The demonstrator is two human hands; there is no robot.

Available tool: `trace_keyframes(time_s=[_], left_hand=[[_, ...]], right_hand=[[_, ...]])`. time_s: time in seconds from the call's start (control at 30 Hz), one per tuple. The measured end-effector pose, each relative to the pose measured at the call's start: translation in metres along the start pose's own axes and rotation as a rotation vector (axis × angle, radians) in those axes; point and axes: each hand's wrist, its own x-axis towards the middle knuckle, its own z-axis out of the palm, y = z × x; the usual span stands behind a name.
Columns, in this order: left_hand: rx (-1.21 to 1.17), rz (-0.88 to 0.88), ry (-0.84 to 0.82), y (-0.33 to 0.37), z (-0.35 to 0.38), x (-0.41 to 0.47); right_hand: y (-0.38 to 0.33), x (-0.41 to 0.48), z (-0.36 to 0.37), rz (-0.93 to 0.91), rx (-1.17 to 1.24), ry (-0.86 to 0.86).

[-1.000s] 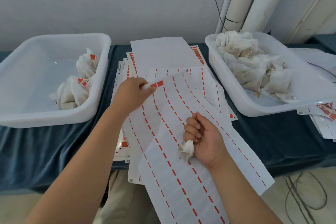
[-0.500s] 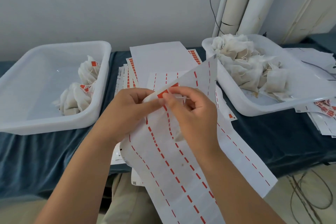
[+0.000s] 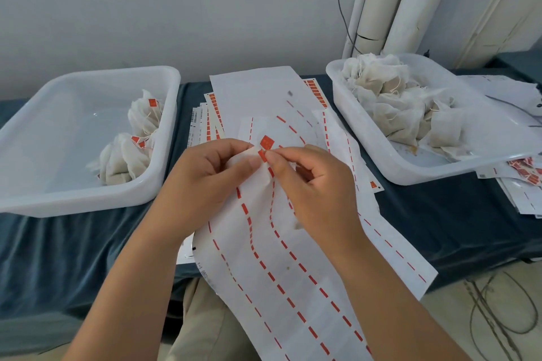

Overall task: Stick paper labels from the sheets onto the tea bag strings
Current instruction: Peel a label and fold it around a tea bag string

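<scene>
A few labelled bags [image 3: 126, 161] lie in the left tray [image 3: 117, 73]. The left hand [image 3: 202, 184] pinches the sheet [image 3: 293, 287] by its top edge. The right hand [image 3: 316, 193] pinches a red label [image 3: 267, 143] that is half peeled off it. The right tray [image 3: 360, 132] holds a far bigger unlabelled heap [image 3: 390, 108], so most of the work seems left.

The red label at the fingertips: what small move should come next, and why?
Probably the right hand should pull the red label clear of the sheet: it stands up where the hands meet, and the left hand pinches the sheet's edge.
</scene>
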Motion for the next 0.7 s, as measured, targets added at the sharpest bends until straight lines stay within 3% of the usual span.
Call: trace_keyframes(time_s=[0.23,0.37,0.47,0.7], left_hand=[[0.218,0.105,0.027,0.005,0.004,-0.003],[0.218,0.114,0.037,0.007,0.006,-0.004],[0.215,0.102,0.029,0.006,0.007,-0.003],[0.206,0.071,0.095,0.001,0.005,0.0]], right_hand=[[-0.001,0.01,-0.016,-0.194,-0.327,-0.125],[0.0,0.014,-0.019,-0.273,-0.411,-0.155],[0.002,0.014,-0.019,-0.205,-0.343,-0.156],[0.013,0.013,-0.024,0.173,0.08,-0.064]])
